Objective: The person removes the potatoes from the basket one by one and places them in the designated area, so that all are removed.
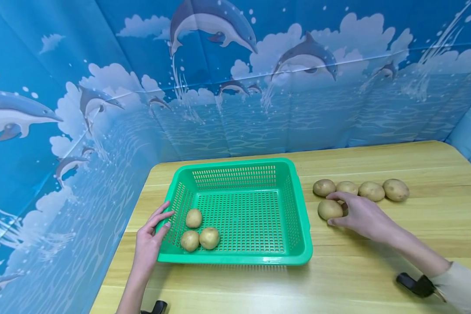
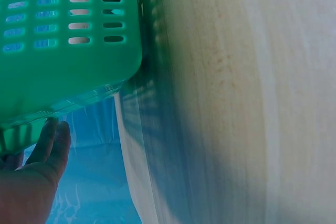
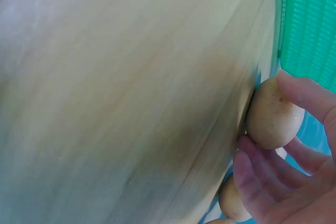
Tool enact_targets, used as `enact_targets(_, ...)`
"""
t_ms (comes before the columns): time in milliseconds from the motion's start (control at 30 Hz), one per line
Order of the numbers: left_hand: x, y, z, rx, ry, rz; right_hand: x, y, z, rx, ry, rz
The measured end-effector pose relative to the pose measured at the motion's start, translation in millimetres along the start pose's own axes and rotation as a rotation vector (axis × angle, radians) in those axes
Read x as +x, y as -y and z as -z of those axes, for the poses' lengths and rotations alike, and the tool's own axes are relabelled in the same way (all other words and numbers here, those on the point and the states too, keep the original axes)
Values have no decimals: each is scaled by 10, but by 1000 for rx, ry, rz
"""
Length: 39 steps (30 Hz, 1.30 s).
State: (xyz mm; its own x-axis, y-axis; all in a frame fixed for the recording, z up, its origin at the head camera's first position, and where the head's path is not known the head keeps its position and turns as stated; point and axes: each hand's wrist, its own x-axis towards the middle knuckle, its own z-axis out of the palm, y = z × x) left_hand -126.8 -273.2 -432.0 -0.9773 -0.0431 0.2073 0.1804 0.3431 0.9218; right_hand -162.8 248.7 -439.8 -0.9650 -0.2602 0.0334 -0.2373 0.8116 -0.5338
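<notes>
My right hand [image 1: 363, 216] holds a potato [image 1: 329, 209] between thumb and fingers, at or just above the table right of the basket; the right wrist view shows the thumb on one side of this potato [image 3: 274, 114] and fingers on the other. Just behind it lies a row of several potatoes [image 1: 371, 191]. My left hand [image 1: 149, 240] rests on the left rim of a green plastic basket [image 1: 235, 260], fingers fairly straight. Three potatoes [image 1: 209, 238] sit in the basket's near left corner. From the left wrist, two extended fingers [image 2: 59, 148] touch the basket's edge.
The light wooden table [image 1: 349, 270] has its back edge against a blue curtain [image 1: 298, 117] printed with dolphins. A similar curtain hangs along the left side. Black straps or mounts [image 1: 416, 285] show at the wrists.
</notes>
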Motion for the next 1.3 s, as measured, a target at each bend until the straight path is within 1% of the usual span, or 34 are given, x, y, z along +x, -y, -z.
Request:
enact_targets(133, -1, -7, 1, 2, -1, 3, -8, 12, -4, 2, -2, 2)
enact_targets(300, -6, -15, 0, -2, -8, 6, -22, 11, 9, 30, 29, -19)
enact_targets(400, -7, -16, -1, -3, -11, 3, -30, 4, 26, 65, 45, -25)
enact_targets(600, -4, -12, 0, -5, -13, -3, -29, -21, 31, 103, 36, -8)
enact_targets(1100, 5, -15, -2, -3, -10, -4, 8, -49, 30, 102, 10, -9)
enact_targets(1300, 7, -8, -3, -4, -2, -7, 14, -52, 35, 95, 12, -10)
